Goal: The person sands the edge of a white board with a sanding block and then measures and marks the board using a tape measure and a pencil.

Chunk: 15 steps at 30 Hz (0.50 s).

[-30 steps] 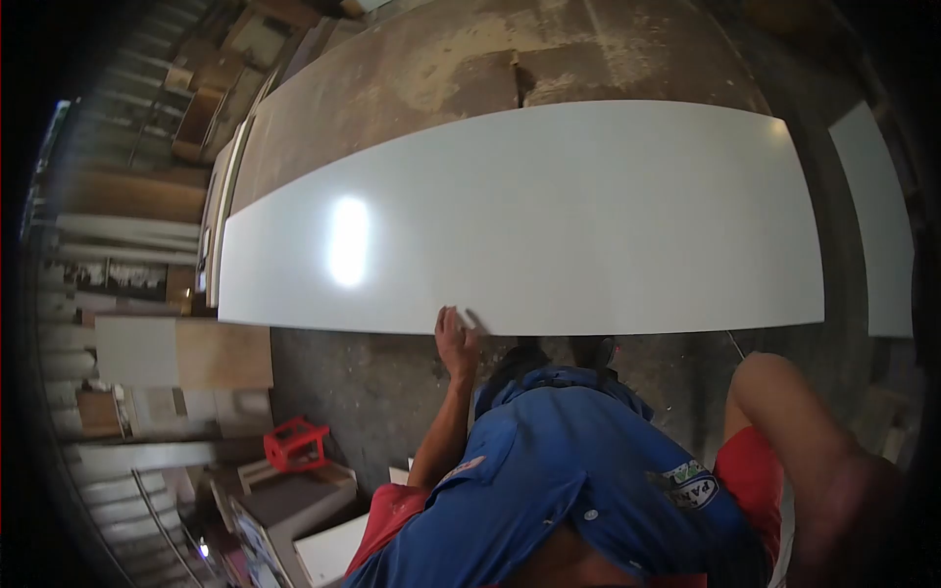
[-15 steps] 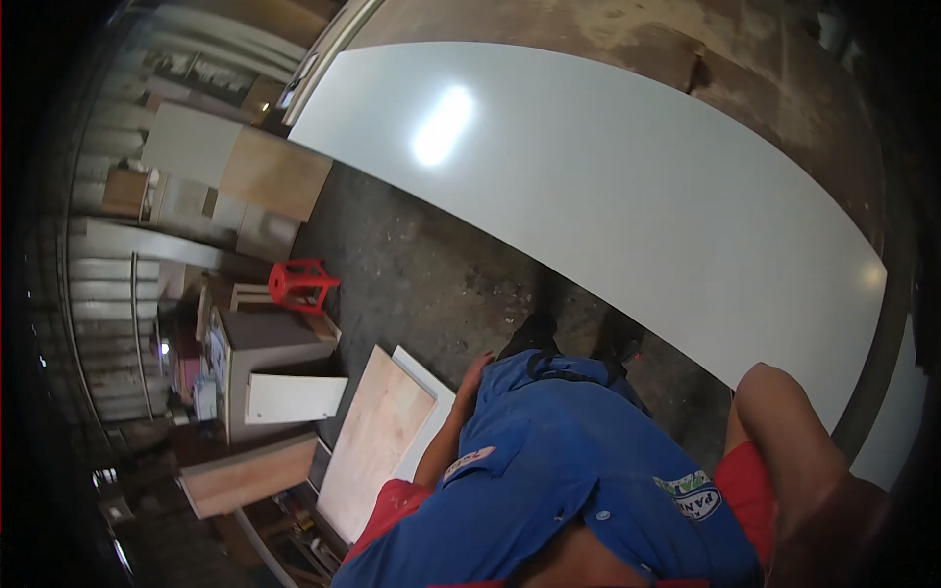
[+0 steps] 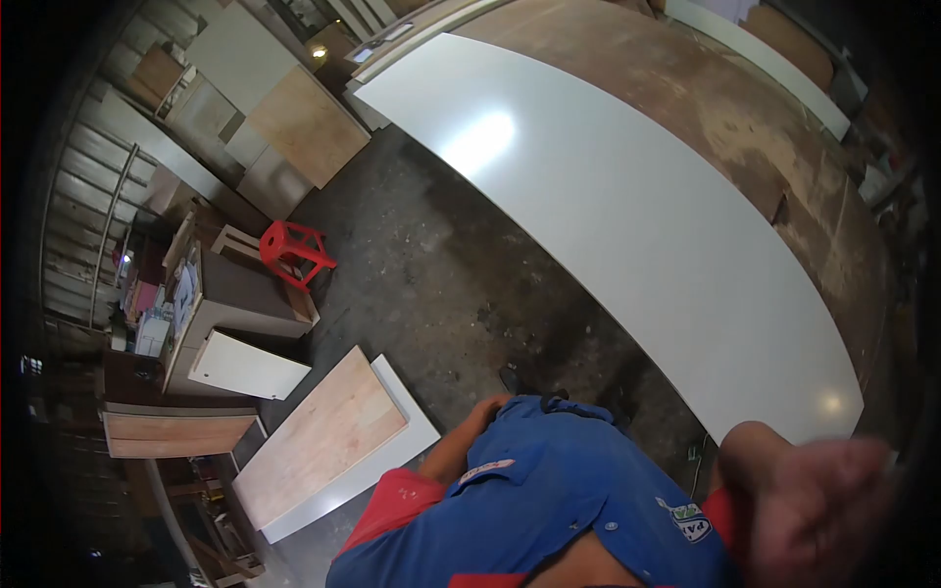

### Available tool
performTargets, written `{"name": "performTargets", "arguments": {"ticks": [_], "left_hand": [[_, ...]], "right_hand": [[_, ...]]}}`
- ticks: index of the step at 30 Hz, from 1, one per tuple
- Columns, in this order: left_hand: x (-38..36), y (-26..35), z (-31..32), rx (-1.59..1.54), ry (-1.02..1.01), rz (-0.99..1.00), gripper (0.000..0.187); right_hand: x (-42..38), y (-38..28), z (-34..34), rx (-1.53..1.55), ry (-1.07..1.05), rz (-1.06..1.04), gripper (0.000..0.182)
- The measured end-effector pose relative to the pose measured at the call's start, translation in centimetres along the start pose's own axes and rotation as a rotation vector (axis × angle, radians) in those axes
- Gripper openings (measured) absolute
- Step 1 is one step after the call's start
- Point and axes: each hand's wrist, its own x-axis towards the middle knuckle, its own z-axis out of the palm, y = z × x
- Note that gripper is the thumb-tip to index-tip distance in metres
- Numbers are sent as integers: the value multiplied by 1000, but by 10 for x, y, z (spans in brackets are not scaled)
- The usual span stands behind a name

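A long white panel lies flat on a worn brown worktable. I stand at its near edge in a blue shirt with red sleeves. My left hand hangs low by my hip, away from the panel and mostly hidden behind my shirt. Nothing shows in it. My right hand is a blurred shape close to the camera at the bottom right, near the panel's near right corner. Its fingers cannot be made out.
A plywood board lies on a white board on the concrete floor to my left. Further left stand a red stool and a small cabinet. More panels lean at the back.
My left hand has left the panel's near edge and dropped to my side. The view has turned left, bringing the floor, the boards and the stool into sight.
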Motion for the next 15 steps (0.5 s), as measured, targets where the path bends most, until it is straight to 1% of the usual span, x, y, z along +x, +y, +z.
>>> {"name": "performTargets", "arguments": {"ticks": [2, 3, 4, 5, 6, 7, 8, 9, 10, 11, 12, 13, 14, 15], "left_hand": [[0, -9, -37, 102, -36, -85, 49], [0, -14, -59, 173, -73, -142, 49], [-9, -14, -82, 165, -77, -195, 50], [-28, -7, -100, -137, 77, -173, 49], [-64, 16, -124, -435, 227, -153, 49], [-94, 42, -142, -566, 366, 62, 43], [-124, 69, -162, -687, 504, 276, 37], [-150, 94, -187, -542, 752, 434, 36], [-179, 124, -212, -382, 991, 584, 34], [-232, 180, -230, -384, 1096, 825, 34], [-296, 250, -229, -316, 1277, 919, 35], [-337, 266, -230, -118, 1511, 1153, 41], [-373, 276, -230, 105, 1729, 1376, 49], [-406, 307, -218, 92, 1732, 1355, 49]], "right_hand": [[-27, 20, 60, -25, -43, 268, 30], [-43, 44, 98, 85, -74, 280, 26], [-54, 60, 128, 112, -228, 432, 15], [-84, 84, 160, 290, -170, 583, 14], [-102, 99, 186, 262, -320, 833, 19], [-131, 112, 212, 228, -427, 1133, 16], [-165, 122, 233, 186, -543, 1318, 16], [-197, 130, 245, 90, -808, 1407, 18], [-237, 136, 257, 112, -991, 1376, 23], [-268, 134, 268, 68, -1139, 1200, 30], [-273, 126, 283, 26, -1391, 1089, 36], [-288, 123, 296, 26, -1603, 1028, 40], [-297, 121, 311, 81, -1700, 992, 41], [-304, 120, 324, 141, -1798, 953, 42]]}}
